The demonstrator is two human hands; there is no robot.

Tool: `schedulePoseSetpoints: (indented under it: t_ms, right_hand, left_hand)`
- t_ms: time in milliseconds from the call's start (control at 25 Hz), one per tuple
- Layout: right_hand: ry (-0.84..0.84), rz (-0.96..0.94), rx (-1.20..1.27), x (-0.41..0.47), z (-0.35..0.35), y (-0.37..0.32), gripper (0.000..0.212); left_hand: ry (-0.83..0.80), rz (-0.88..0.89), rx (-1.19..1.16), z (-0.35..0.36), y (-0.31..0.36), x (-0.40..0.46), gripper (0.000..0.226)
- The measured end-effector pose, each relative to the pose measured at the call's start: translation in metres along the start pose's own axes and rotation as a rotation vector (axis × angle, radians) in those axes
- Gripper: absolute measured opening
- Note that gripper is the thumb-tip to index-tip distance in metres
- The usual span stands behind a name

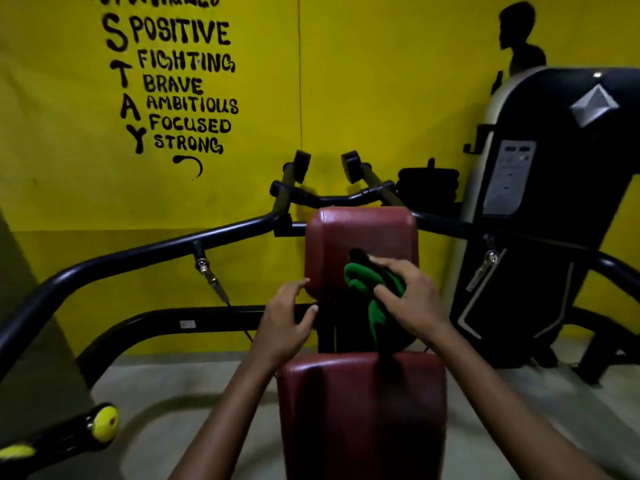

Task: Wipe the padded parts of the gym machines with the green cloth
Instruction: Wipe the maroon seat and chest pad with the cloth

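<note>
A dark red chest pad [360, 237] stands upright at the middle of the machine, above a dark red seat pad [360, 410]. My right hand [412, 303] grips the bunched green cloth [363, 282] and holds it against the lower part of the chest pad. Part of the cloth hangs down toward the gap between the two pads. My left hand [287, 317] is beside the chest pad's lower left corner, fingers relaxed, one fingertip close to or touching the pad's edge.
Black curved machine arms [138, 254] spread left and right of the pads, with handles [301, 164] behind. A black weight-stack cover [554, 202] stands at the right. A yellow-tipped handle [104, 422] lies at lower left. The yellow wall is behind.
</note>
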State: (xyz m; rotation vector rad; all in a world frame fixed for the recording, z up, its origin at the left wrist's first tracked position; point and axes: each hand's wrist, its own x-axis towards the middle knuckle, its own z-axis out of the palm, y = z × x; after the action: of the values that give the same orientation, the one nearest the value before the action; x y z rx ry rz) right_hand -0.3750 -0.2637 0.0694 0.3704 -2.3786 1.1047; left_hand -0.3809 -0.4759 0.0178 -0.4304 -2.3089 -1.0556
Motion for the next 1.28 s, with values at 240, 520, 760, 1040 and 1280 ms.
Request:
schedulePoseSetpoints:
  t_ms: [240, 520, 760, 1040, 1280]
  right_hand:
    - [0.161, -0.149, -0.148, 0.077, -0.029, -0.007, 0.044]
    - [-0.039, -0.259, -0.792, 0.172, 0.026, -0.036, 0.049]
    - [-0.196, -0.311, -0.935, 0.191, -0.007, -0.003, 0.047]
    - [-0.222, -0.455, -0.832, 0.196, 0.028, -0.030, 0.044]
    - [-0.211, -0.307, -0.855, 0.195, -0.025, 0.006, 0.044]
  left_hand:
    - [0.076, 0.058, 0.081, 0.015, 0.006, 0.047, 0.054]
    - [0.096, 0.210, 0.204, 0.033, -0.008, 0.099, 0.069]
    - [0.175, 0.250, 0.250, 0.045, -0.022, 0.098, 0.065]
    - [0.131, 0.267, 0.287, 0.037, -0.020, 0.103, 0.066]
    - [0.107, 0.304, 0.416, 0.034, -0.021, 0.104, 0.067]
